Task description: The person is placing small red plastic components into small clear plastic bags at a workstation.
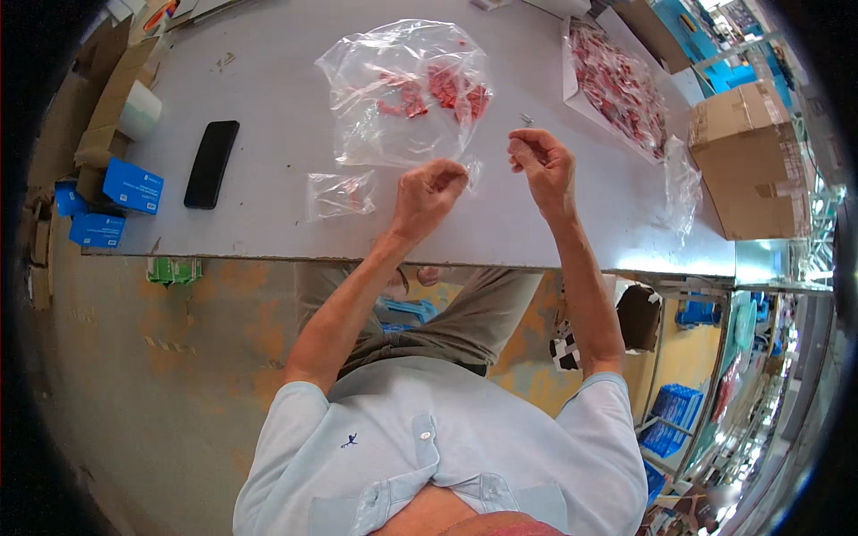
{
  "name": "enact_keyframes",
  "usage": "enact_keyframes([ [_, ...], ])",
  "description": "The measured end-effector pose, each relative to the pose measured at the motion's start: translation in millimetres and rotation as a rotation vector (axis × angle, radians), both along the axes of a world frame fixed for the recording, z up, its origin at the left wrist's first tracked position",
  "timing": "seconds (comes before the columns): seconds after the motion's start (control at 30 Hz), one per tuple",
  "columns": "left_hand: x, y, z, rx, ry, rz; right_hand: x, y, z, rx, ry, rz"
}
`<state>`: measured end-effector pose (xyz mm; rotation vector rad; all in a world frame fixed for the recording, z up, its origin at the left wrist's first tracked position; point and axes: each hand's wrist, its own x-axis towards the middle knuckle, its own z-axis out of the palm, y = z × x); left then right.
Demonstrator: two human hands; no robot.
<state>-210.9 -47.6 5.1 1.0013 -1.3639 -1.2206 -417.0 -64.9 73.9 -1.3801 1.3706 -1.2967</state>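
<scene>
My left hand (429,198) is closed in a pinch, and a small clear plastic bag (474,173) sticks out from its fingertips. To its right, my right hand (543,168) has thumb and fingers pressed together; whatever they may hold is too small to make out. Just beyond those fingers shows a small metallic piece (527,119). Ahead of my hands lies a large clear plastic bag (362,112) with small red parts (447,87) in it. A flat little clear packet (340,195) with something reddish inside rests left of my left hand.
A white box (570,85) full of bagged red parts stands at the far right, beside a brown carton (746,161). Crumpled clear plastic (683,183) lies near the carton. A black phone (212,165) and blue boxes (132,186) are on the left of the grey table (268,89).
</scene>
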Motion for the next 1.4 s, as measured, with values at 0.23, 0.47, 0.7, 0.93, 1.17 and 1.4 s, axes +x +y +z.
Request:
enact_keyframes([
  [0.23, 21, 14, 11, -0.320, -0.251, 0.122, 69, -76, 18, -0.266, 0.777, 0.409],
  [0.47, 15, 7, 4, -0.347, -0.200, 0.128, 83, -110, -36, -0.363, 1.045, 0.370],
  [0.7, 21, 26, 14, -0.425, -0.292, 0.103, 112, -112, -22, -0.207, 1.007, 0.375],
  [0.93, 17, 21, 8, -0.509, -0.336, 0.116, 109, -124, -42, -0.282, 1.156, 0.387],
  [1.17, 14, 9, 13, -0.507, -0.357, 0.110, 82, -115, -15, -0.276, 0.954, 0.568],
  [1.4, 22, 5, 9, -0.531, -0.385, 0.118, 78, -118, -26, -0.204, 0.913, 0.606],
])
